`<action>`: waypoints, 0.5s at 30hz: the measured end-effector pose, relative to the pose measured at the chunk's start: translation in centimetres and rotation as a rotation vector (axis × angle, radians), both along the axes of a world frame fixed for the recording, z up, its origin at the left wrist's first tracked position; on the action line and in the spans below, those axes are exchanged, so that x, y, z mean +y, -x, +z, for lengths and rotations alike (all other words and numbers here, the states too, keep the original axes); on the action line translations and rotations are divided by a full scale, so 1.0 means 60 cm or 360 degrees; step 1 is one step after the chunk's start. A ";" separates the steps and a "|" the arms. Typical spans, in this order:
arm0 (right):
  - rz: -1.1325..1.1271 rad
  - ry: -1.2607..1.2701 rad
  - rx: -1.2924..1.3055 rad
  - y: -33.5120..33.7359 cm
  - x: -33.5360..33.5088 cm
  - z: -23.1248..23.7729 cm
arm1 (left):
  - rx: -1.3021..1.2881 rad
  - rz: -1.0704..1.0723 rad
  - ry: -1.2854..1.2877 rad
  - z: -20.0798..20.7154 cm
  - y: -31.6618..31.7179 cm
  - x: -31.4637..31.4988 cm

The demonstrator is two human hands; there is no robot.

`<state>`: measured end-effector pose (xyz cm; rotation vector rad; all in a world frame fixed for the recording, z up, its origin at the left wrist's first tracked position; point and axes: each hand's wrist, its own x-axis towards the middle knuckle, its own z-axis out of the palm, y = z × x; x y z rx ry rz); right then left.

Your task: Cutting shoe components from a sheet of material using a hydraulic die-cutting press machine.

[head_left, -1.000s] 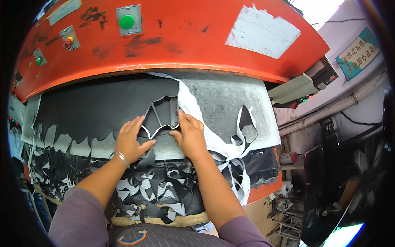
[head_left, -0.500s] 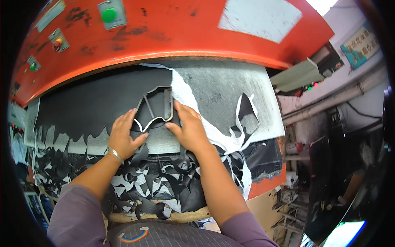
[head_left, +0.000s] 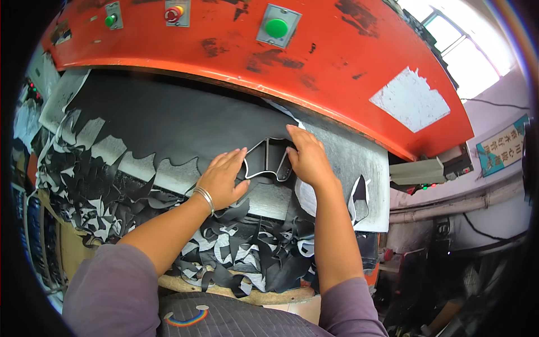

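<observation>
A metal cutting die point(head_left: 266, 156), with a curved outline and a crossbar, stands on a black sheet point(head_left: 168, 118) that looks like leather or synthetic leather. Its lower edge lies close to the scalloped front edge of the sheet. My left hand point(head_left: 222, 178) grips the die's left side, fingertips on the wall and thumb spread below. On the opposite side, my right hand point(head_left: 310, 159) holds the right wall, fingers reaching over the far corner and thumb at the rim. Part of that right wall is hidden by the hand.
An orange press beam point(head_left: 224, 59) with a green button point(head_left: 276, 28) and a red knob point(head_left: 173, 14) spans the far side. The sheet lies on a pale board point(head_left: 351, 154). Black and white offcuts point(head_left: 241, 250) heap along the near edge. A looped offcut point(head_left: 359, 199) lies at right.
My view has swung left, so everything appears shifted. The die is now turned and sits against the sheet's scalloped edge. Both hands stay on it, the right one reaching further over its far corner.
</observation>
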<state>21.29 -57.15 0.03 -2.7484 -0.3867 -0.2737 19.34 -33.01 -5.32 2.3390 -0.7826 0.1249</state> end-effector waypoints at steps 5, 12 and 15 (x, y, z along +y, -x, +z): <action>-0.0190 0.0019 0.0220 -0.024 0.003 -0.024 | -0.0033 0.0024 -0.0005 -0.005 0.005 -0.002; -0.0723 -0.0469 0.0229 0.024 0.041 -0.050 | -0.0222 0.0267 0.0255 -0.025 -0.005 0.017; -0.0842 -0.0535 0.0178 0.044 0.042 -0.054 | -0.0188 0.0308 0.0258 -0.023 -0.002 0.011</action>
